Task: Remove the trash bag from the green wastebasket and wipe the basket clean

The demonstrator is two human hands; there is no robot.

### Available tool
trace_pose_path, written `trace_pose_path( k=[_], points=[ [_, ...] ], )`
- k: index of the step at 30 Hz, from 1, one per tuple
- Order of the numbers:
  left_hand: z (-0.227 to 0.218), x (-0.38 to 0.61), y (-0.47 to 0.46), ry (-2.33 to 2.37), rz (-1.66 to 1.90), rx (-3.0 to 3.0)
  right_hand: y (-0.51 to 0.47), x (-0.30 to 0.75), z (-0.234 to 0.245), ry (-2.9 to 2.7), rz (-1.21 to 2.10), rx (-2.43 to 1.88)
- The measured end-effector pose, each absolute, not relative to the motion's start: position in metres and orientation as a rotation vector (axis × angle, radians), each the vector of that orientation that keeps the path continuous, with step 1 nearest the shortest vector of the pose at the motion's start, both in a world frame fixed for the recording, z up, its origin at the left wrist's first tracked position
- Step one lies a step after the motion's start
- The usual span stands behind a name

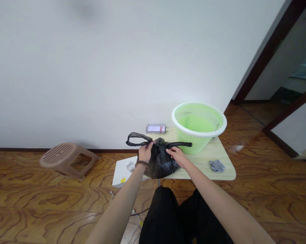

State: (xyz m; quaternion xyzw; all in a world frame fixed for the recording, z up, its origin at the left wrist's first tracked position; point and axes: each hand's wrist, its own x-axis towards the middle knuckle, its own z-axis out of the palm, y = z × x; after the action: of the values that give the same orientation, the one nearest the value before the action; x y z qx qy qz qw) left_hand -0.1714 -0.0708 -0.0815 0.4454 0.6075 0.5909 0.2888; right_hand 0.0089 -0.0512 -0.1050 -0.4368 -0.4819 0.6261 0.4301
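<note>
A full black plastic bag (163,165) sits at the front of a small light-wood table (203,169). Its two handle loops stick out sideways from the gathered top, one to the left and one to the right. My left hand (145,153) is closed at the base of the left loop, thumb and fingers pinching the plastic. On the other side, my right hand (177,154) pinches the bag near the base of the right loop. Just behind the right loop stands a pale green basket (199,134) with a white rim; no contents show in it.
A grey cloth (217,165) lies on the table's right side. Against the wall is a blurred-out device (156,128). A white box (121,169) is left of the bag, a brown plastic stool (64,157) further left. Cables (136,213) run on the floor below.
</note>
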Motion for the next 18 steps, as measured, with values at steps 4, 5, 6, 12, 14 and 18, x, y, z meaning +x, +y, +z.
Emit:
trace_pose_path(
  k=[4,5,6,12,14,18],
  points=[
    [-0.078,-0.16,-0.06,1.402,1.743,0.951,-0.036,-0.013,-0.09,-1.367,1.206,-1.092],
    [-0.078,-0.157,-0.058,1.324,1.77,0.894,-0.034,-0.018,-0.084,-1.324,1.213,-1.047],
    [-0.078,-0.155,-0.056,1.256,1.794,0.843,-0.033,-0.023,-0.079,-1.254,1.264,-0.993],
    [-0.081,-0.153,-0.053,1.14,1.871,0.675,-0.032,-0.04,-0.068,-0.714,1.65,-0.737],
    [-0.083,-0.157,-0.055,1.201,1.723,0.748,-0.03,-0.04,-0.074,-0.65,1.663,-0.762],
    [-0.09,-0.171,-0.057,1.298,1.516,0.827,-0.024,-0.033,-0.09,-0.724,1.63,-0.864]
  ],
)
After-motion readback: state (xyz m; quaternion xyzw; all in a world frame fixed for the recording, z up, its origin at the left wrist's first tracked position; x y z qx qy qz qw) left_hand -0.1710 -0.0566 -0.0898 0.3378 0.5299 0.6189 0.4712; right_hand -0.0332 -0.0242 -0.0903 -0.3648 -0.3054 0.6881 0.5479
